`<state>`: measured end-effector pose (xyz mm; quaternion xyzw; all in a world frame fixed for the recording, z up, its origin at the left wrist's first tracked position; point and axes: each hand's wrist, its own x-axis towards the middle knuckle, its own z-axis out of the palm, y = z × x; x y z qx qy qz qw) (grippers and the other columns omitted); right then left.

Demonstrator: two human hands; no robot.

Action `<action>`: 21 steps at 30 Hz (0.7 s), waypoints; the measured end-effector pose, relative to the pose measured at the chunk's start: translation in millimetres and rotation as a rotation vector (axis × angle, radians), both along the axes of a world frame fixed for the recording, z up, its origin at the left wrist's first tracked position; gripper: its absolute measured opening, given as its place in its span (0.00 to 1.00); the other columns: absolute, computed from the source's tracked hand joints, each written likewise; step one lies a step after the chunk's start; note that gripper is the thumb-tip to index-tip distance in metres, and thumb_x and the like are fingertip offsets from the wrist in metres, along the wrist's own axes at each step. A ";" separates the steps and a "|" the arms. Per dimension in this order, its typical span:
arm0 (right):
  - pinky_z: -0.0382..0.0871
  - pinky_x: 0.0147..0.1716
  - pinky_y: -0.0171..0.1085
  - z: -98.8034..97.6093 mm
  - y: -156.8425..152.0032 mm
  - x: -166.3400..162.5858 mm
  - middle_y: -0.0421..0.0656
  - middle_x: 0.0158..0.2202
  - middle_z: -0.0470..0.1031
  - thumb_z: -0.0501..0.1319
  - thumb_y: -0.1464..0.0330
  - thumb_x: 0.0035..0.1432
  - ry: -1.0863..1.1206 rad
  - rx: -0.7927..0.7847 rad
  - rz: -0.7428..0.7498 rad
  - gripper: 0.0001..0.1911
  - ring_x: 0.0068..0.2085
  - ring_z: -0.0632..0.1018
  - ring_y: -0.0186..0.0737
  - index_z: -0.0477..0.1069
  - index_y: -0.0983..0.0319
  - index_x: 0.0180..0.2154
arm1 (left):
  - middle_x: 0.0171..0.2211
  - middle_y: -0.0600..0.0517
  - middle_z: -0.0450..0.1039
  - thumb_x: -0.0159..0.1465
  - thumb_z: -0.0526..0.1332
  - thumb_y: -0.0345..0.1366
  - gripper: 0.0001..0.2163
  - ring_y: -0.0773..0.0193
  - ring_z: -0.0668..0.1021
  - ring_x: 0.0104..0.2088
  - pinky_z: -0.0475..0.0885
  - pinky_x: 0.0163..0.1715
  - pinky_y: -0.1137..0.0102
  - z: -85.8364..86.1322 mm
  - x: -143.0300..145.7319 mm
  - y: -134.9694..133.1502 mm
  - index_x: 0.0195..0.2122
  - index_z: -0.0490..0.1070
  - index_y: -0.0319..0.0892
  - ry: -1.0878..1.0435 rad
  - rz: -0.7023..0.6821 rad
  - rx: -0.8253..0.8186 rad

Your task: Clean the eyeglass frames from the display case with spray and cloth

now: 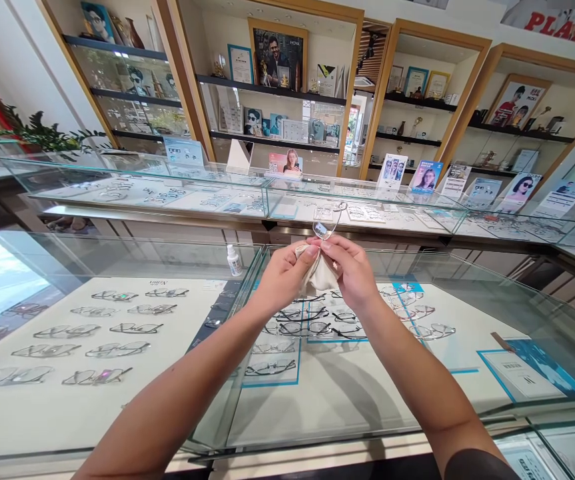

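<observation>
Both my hands are raised over the glass display cases, close together in the middle of the view. A pair of eyeglasses (pixel 323 230) with clear lenses sticks up above my fingertips, one thin temple curving to the upper right. My left hand (pixel 283 272) is closed, pinching a pale cream cloth (pixel 321 272) against the lower part of the eyeglasses. With thumb and fingers together, my right hand (pixel 352 268) grips the eyeglasses at their right side. The cloth hangs between the two hands. My fingers and the cloth hide part of the frame.
A small white bottle (pixel 234 260) stands on the case glass left of my hands. Beneath me, a glass display case (pixel 347 407) holds rows of eyeglasses. A second row of glass counters (pixel 247 212) with upright cards runs across behind, before lit wall shelves (pixel 272 93).
</observation>
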<state>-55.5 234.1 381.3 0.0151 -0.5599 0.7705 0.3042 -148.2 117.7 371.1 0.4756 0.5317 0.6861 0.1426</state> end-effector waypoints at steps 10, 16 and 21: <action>0.77 0.44 0.39 5.1 9.9 2.0 0.40 0.37 0.88 0.78 0.61 0.50 0.029 -0.093 0.006 0.07 0.41 0.83 0.41 0.84 0.55 0.30 | 0.39 0.48 0.76 0.71 0.67 0.53 0.20 0.62 0.75 0.36 0.72 0.38 0.69 5.0 -10.2 -7.6 0.51 0.76 0.40 -0.004 -0.243 -0.076; 0.78 0.44 0.41 4.7 8.0 2.3 0.41 0.39 0.88 0.78 0.59 0.50 0.004 -0.099 -0.015 0.10 0.40 0.83 0.41 0.82 0.56 0.30 | 0.33 0.53 0.72 0.65 0.73 0.50 0.20 0.67 0.72 0.29 0.69 0.29 0.73 3.4 -7.4 -7.6 0.46 0.74 0.39 -0.058 -0.237 -0.102; 0.78 0.48 0.42 5.5 4.0 3.6 0.41 0.41 0.87 0.78 0.57 0.50 0.000 -0.049 -0.021 0.12 0.43 0.83 0.42 0.83 0.55 0.32 | 0.29 0.55 0.69 0.64 0.74 0.52 0.21 0.69 0.69 0.26 0.66 0.26 0.74 0.2 -7.8 -3.5 0.40 0.73 0.39 -0.028 -0.160 -0.069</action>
